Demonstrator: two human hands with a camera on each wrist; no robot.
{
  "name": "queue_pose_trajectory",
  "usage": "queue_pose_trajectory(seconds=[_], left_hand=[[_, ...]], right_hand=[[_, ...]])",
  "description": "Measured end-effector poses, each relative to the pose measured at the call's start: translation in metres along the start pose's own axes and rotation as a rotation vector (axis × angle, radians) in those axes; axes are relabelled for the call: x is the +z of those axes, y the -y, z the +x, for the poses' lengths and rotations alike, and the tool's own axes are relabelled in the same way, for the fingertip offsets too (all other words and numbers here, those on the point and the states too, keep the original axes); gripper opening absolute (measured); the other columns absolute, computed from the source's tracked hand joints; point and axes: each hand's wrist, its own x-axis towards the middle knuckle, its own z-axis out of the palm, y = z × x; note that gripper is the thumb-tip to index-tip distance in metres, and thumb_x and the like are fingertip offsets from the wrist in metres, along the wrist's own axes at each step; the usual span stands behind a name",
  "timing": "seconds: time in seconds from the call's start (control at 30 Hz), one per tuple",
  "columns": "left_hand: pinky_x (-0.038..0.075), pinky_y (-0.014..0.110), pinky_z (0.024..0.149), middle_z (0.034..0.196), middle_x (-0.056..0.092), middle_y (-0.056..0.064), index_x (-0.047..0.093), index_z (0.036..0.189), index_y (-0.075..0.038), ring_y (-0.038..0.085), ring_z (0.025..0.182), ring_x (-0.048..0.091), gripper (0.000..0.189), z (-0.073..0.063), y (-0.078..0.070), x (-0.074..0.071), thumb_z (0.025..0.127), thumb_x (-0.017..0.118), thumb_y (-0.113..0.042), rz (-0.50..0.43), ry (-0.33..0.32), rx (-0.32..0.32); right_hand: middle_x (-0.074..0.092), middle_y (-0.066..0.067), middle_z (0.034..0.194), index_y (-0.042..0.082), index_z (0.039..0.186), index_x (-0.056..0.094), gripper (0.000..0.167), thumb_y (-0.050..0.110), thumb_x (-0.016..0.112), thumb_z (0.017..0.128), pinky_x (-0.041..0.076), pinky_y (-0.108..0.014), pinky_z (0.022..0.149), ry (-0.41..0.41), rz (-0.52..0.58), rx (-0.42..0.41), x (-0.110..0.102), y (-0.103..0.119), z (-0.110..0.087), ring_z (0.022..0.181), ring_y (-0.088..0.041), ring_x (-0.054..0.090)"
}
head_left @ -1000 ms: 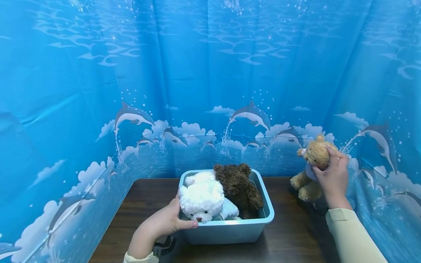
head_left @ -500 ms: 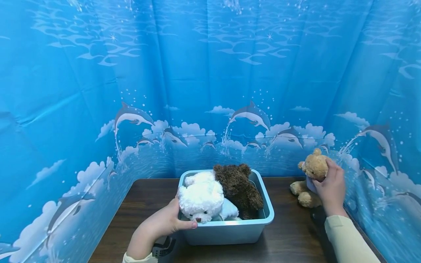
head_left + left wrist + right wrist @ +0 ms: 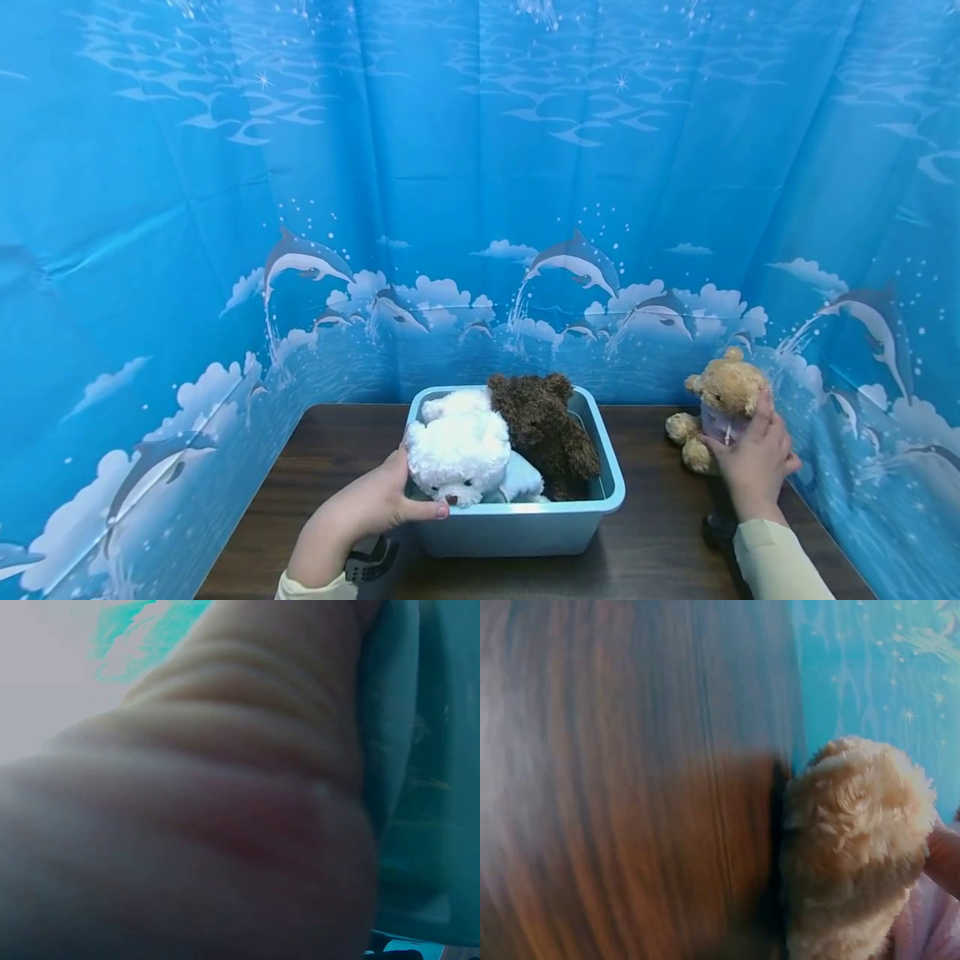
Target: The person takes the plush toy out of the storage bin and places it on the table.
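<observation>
A tan teddy bear (image 3: 727, 385) in a pale lilac top sits upright at the table's back right. My right hand (image 3: 753, 467) holds it by the side of its body, thumb in front. In the right wrist view, its tan fur (image 3: 855, 832) stands over the wood, with part of a finger (image 3: 943, 859) at the edge. My left hand (image 3: 375, 498) grips the near left corner of a light blue plastic bin (image 3: 517, 533), thumb along the front rim. Inside lie a white teddy bear (image 3: 459, 446) and a dark brown teddy bear (image 3: 536, 421), side by side.
The dark wooden table (image 3: 315, 475) reaches back to a blue curtain (image 3: 480, 208) printed with dolphins, which surrounds it on three sides. A small black object (image 3: 718, 531) shows by the right sleeve. Blurred skin fills much of the left wrist view, beside the bin's wall (image 3: 427, 840).
My right hand has lowered the tan bear into an upright seat on the table, and its grip has slid from the neck down to the side. The left hand and bin have stayed put.
</observation>
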Motion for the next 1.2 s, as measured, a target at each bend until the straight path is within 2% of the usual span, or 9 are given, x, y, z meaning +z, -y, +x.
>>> queue_pose_trajectory(seconds=[0.13, 0.3, 0.5, 0.67, 0.77, 0.83, 0.93, 1.1, 1.2], left_hand=[[0.029, 0.074, 0.125, 0.183, 0.006, 0.022, -0.009, 0.176, -0.017, 0.045, 0.166, 0.019, 0.144, 0.001, 0.002, 0.000, 0.083, 0.096, -0.048, 0.006, 0.000, -0.007], [0.032, 0.074, 0.124, 0.182, 0.009, 0.024, -0.006, 0.176, -0.014, 0.045, 0.165, 0.024, 0.143, 0.001, 0.001, 0.000, 0.082, 0.095, -0.052, 0.033, -0.006, -0.021], [0.032, 0.074, 0.124, 0.182, 0.010, 0.023, -0.006, 0.176, -0.014, 0.044, 0.164, 0.025, 0.143, 0.001, 0.001, 0.000, 0.082, 0.095, -0.051, 0.032, -0.008, -0.014], [0.031, 0.074, 0.124, 0.182, 0.011, 0.022, -0.006, 0.176, -0.015, 0.043, 0.163, 0.027, 0.142, 0.001, 0.002, -0.001, 0.083, 0.095, -0.050, 0.028, 0.003, 0.009], [0.031, 0.073, 0.125, 0.183, 0.007, 0.021, -0.010, 0.176, -0.017, 0.043, 0.164, 0.024, 0.143, 0.002, 0.002, -0.001, 0.084, 0.094, -0.051, 0.029, 0.005, 0.019], [0.030, 0.072, 0.126, 0.183, 0.005, 0.021, -0.013, 0.175, -0.018, 0.043, 0.165, 0.022, 0.144, 0.002, 0.002, -0.001, 0.084, 0.094, -0.050, 0.025, 0.003, 0.025], [0.029, 0.071, 0.127, 0.183, 0.003, 0.021, -0.016, 0.175, -0.020, 0.043, 0.166, 0.020, 0.145, 0.002, 0.001, -0.001, 0.085, 0.095, -0.047, 0.011, 0.002, 0.035], [0.030, 0.072, 0.126, 0.183, 0.004, 0.022, -0.014, 0.175, -0.017, 0.044, 0.166, 0.022, 0.146, 0.001, 0.000, 0.000, 0.083, 0.095, -0.049, 0.020, -0.006, 0.016], [0.031, 0.072, 0.125, 0.183, 0.005, 0.022, -0.011, 0.176, -0.016, 0.044, 0.165, 0.024, 0.146, 0.001, -0.001, 0.001, 0.082, 0.096, -0.050, 0.028, -0.011, 0.008]], right_hand=[[0.022, -0.038, 0.166, 0.031, 0.176, -0.008, 0.145, 0.020, 0.099, 0.079, 0.011, -0.086, 0.105, -0.009, 0.048, 0.116, 0.006, -0.002, -0.004, 0.148, -0.065, 0.016], [0.005, -0.036, 0.171, 0.023, 0.177, -0.004, 0.133, 0.022, 0.093, 0.086, 0.012, -0.088, 0.110, 0.074, 0.079, 0.215, 0.012, -0.004, -0.005, 0.151, -0.064, 0.008], [-0.011, -0.028, 0.176, 0.018, 0.177, 0.008, 0.115, 0.017, 0.086, 0.092, 0.020, -0.082, 0.122, 0.151, 0.156, 0.235, 0.016, -0.005, -0.006, 0.155, -0.064, 0.006], [-0.020, -0.027, 0.176, 0.022, 0.178, 0.006, 0.113, 0.009, 0.081, 0.093, 0.021, -0.078, 0.125, 0.184, 0.215, 0.260, 0.016, -0.006, -0.006, 0.160, -0.063, 0.003], [-0.017, -0.031, 0.173, 0.028, 0.177, 0.003, 0.114, 0.013, 0.080, 0.095, 0.024, -0.076, 0.125, 0.195, 0.246, 0.299, 0.017, -0.007, -0.007, 0.159, -0.062, 0.007], [-0.006, -0.037, 0.170, 0.030, 0.177, 0.002, 0.114, 0.018, 0.081, 0.096, 0.029, -0.076, 0.123, 0.191, 0.255, 0.306, 0.020, -0.009, -0.008, 0.153, -0.063, 0.017], [0.002, -0.042, 0.169, 0.035, 0.177, 0.002, 0.112, 0.028, 0.081, 0.097, 0.029, -0.076, 0.121, 0.183, 0.271, 0.308, 0.024, -0.014, -0.011, 0.150, -0.063, 0.022], [-0.006, -0.029, 0.181, 0.041, 0.176, 0.000, 0.109, 0.036, 0.078, 0.100, 0.017, -0.077, 0.128, 0.182, 0.302, 0.307, 0.027, -0.024, -0.016, 0.164, -0.058, 0.004], [-0.005, -0.025, 0.183, 0.040, 0.176, 0.000, 0.108, 0.038, 0.077, 0.101, 0.014, -0.076, 0.130, 0.171, 0.316, 0.303, 0.026, -0.027, -0.017, 0.166, -0.056, -0.001]])
